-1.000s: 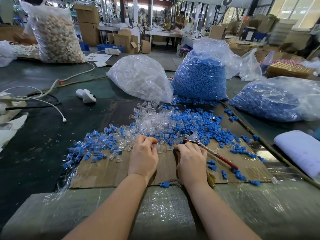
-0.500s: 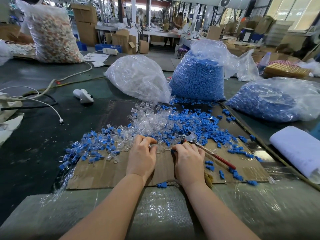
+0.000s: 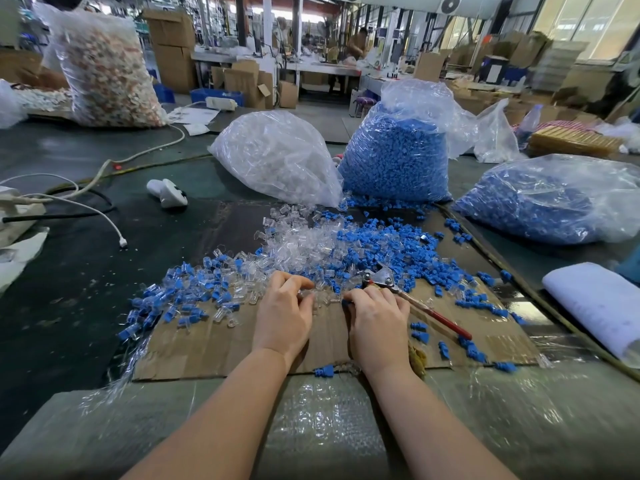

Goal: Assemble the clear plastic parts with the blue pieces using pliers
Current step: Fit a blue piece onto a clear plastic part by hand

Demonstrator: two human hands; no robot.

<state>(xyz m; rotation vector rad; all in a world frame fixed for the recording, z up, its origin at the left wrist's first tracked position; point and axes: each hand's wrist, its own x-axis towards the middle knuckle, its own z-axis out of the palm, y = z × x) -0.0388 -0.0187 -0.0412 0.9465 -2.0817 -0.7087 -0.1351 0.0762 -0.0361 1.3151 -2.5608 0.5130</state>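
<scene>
Head view: both hands at the near edge of a parts heap on cardboard [image 3: 214, 351].

Left hand [image 3: 284, 313] pinches a clear plastic part [image 3: 308, 293]; right hand [image 3: 377, 320] curls round the pliers [image 3: 408, 296], a blue piece [image 3: 344, 302] at its fingertips. Beyond lie mixed clear plastic parts [image 3: 301, 244] and blue pieces [image 3: 381, 244]; farther, a clear-parts bag [image 3: 277, 157] and two blue-filled bags [image 3: 398, 157] [image 3: 547, 202].

Large factory hall. Dark green worktable [image 3: 86, 271] in the foreground, its near edge wrapped in bubble film [image 3: 322, 427]. Cardboard boxes [image 3: 173, 46] stacked at left rear; more cartons [image 3: 530, 50] along the right. Long workbench [image 3: 311, 67] across the middle distance. Tall windows [image 3: 581, 19] at upper right admit daylight. Wall fan [image 3: 450, 3] mounted overhead.
</scene>
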